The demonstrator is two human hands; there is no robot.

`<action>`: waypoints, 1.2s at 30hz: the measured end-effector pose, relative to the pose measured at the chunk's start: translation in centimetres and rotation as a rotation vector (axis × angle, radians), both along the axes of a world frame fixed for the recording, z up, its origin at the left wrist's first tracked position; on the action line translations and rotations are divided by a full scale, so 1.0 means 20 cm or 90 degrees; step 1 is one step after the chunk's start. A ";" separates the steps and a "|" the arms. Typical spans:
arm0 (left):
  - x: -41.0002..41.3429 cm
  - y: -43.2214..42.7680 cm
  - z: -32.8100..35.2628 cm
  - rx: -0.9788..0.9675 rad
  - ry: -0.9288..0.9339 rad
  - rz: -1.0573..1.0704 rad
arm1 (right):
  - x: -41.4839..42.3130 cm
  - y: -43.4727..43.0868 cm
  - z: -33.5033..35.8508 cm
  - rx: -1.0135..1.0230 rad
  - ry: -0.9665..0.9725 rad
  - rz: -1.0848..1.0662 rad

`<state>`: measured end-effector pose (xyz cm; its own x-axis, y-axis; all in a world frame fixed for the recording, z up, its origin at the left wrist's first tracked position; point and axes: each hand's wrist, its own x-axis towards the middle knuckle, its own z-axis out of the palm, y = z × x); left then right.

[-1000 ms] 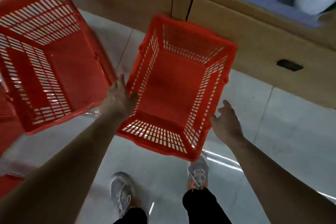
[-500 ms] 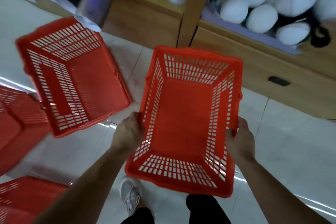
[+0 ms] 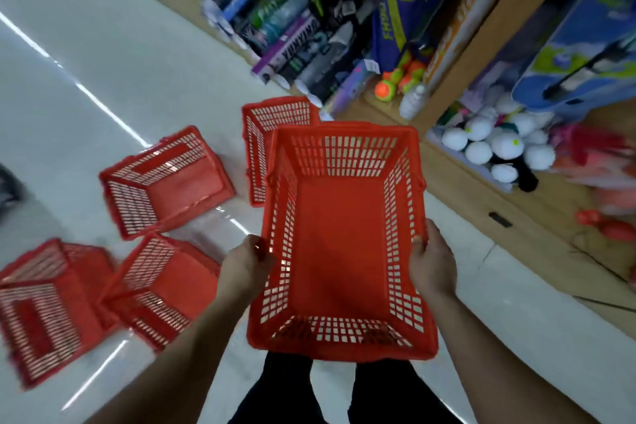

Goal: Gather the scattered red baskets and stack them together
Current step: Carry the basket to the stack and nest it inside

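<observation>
- Left hand (image 3: pixel 246 263) and right hand (image 3: pixel 432 260) each gripped a side rim of the red basket (image 3: pixel 339 244), held above the floor (image 3: pixel 103 62).
- Four other baskets (image 3: pixel 165 182) lay scattered at left.
- Print on shelf boxes (image 3: pixel 292 52) was blurred, unreadable.

so the held basket (image 3: pixel 339 241) sits between left hand (image 3: pixel 246 265) and right hand (image 3: pixel 432 262), another basket (image 3: pixel 275 120) just behind it, three more baskets (image 3: pixel 165 179) off left, shelving (image 3: pixel 516 210) right
</observation>
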<state>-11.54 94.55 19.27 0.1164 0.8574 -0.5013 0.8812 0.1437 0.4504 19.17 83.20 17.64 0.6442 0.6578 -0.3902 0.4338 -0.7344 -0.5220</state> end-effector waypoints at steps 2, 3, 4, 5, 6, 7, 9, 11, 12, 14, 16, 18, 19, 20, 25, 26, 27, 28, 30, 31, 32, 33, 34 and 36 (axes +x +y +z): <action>-0.14 -0.09 0.18 0.032 0.017 0.069 | -0.09 0.06 0.16 0.031 0.014 0.072; -0.19 -0.15 0.26 0.037 0.027 0.105 | -0.12 0.09 0.23 0.048 0.018 0.106; -0.24 -0.22 0.33 0.042 0.037 0.143 | -0.16 0.12 0.30 0.060 0.021 0.136; -0.29 -0.30 0.38 0.056 0.043 0.183 | -0.19 0.14 0.36 0.067 0.022 0.165; -0.32 -0.39 0.43 0.071 0.047 0.229 | -0.23 0.17 0.41 0.073 0.025 0.198; -0.36 -0.48 0.47 0.088 0.047 0.279 | -0.26 0.19 0.45 0.081 0.026 0.236; -0.39 -0.68 0.53 0.119 0.036 0.379 | -0.33 0.22 0.54 0.096 0.019 0.319; -0.42 -0.88 0.57 0.128 0.009 0.472 | -0.41 0.25 0.61 0.108 0.007 0.401; -0.43 -0.98 0.60 0.125 -0.005 0.512 | -0.47 0.25 0.64 0.116 0.007 0.441; -0.47 -1.18 0.65 0.134 -0.014 0.578 | -0.60 0.24 0.70 0.130 0.016 0.513; -0.52 -1.38 0.70 0.163 0.001 0.645 | -0.77 0.20 0.75 0.149 0.034 0.577; -0.59 -1.58 0.74 0.192 0.023 0.711 | -0.95 0.12 0.80 0.169 0.052 0.642; -0.63 -1.69 0.76 0.202 0.031 0.742 | -1.05 0.08 0.83 0.174 0.055 0.673; -0.67 -1.80 0.78 0.209 0.038 0.773 | -1.15 0.02 0.85 0.175 0.056 0.705; -0.86 -2.36 0.84 0.229 0.062 0.942 | -1.64 -0.36 0.98 0.187 0.073 0.841; -0.89 -2.48 0.85 0.229 0.055 0.975 | -1.73 -0.45 1.01 0.198 0.074 0.870; -0.92 -2.60 0.86 0.230 0.052 1.004 | -1.82 -0.54 1.03 0.207 0.077 0.902; -0.95 -2.71 0.87 0.234 0.052 1.031 | -1.91 -0.63 1.05 0.212 0.082 0.932; -0.99 -2.94 0.89 0.252 0.060 1.081 | -2.09 -0.81 1.08 0.214 0.089 0.990; -1.01 -3.05 0.90 0.259 0.071 1.103 | -2.18 -0.91 1.09 0.213 0.094 1.019; -1.03 -3.16 0.92 0.265 0.090 1.123 | -2.26 -1.00 1.10 0.212 0.102 1.046; -1.04 -3.27 0.93 0.270 0.109 1.142 | -2.34 -1.10 1.10 0.211 0.111 1.073; -1.05 -3.37 0.94 0.275 0.129 1.163 | -2.42 -1.19 1.11 0.211 0.120 1.100; -1.06 -3.55 0.96 0.280 0.157 1.205 | -2.57 -1.36 1.11 0.203 0.137 1.150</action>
<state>-32.81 23.56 38.43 -0.9779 -0.1767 -0.1118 -0.2075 0.7531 0.6243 -32.19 56.09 39.93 -0.8812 0.4626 -0.0973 0.3994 0.6184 -0.6768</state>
